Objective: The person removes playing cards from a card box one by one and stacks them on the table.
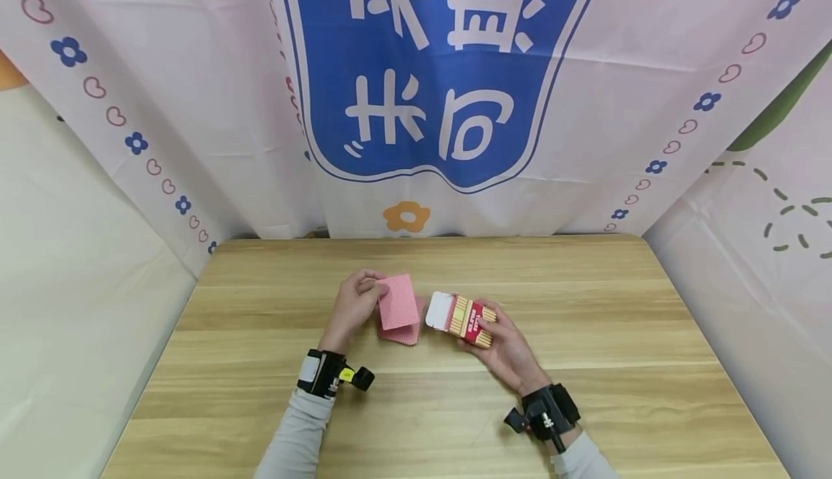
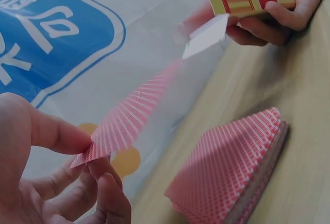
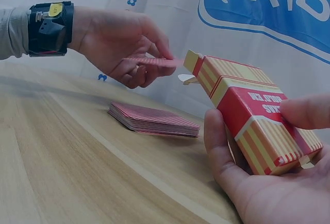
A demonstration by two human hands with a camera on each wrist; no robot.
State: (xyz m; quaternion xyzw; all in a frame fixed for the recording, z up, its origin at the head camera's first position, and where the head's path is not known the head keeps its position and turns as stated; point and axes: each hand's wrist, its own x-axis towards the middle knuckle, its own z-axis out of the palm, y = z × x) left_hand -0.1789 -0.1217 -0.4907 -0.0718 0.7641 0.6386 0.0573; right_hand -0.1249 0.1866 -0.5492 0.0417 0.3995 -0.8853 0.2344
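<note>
Between thumb and fingers, my left hand (image 1: 354, 304) pinches a red-and-white patterned playing card (image 1: 398, 303) by its edge, raised above the deck. The deck of playing cards (image 3: 153, 120) lies face down on the table, its pile slightly uneven, partly covered by the raised card in the head view. My right hand (image 1: 507, 349) grips a yellow-striped card box (image 1: 469, 321) with a red label, thumb across its front. The box's white flap (image 2: 207, 37) hangs out at the open end, which points left toward the pinched card.
Everything stands over a wooden table (image 1: 416, 421). A white curtain (image 1: 247, 103) with a blue printed panel (image 1: 435, 67) hangs right behind the table's back edge. Pale cloth walls (image 1: 58, 262) rise on both sides. Each wrist wears a strapped black camera mount (image 1: 325, 374).
</note>
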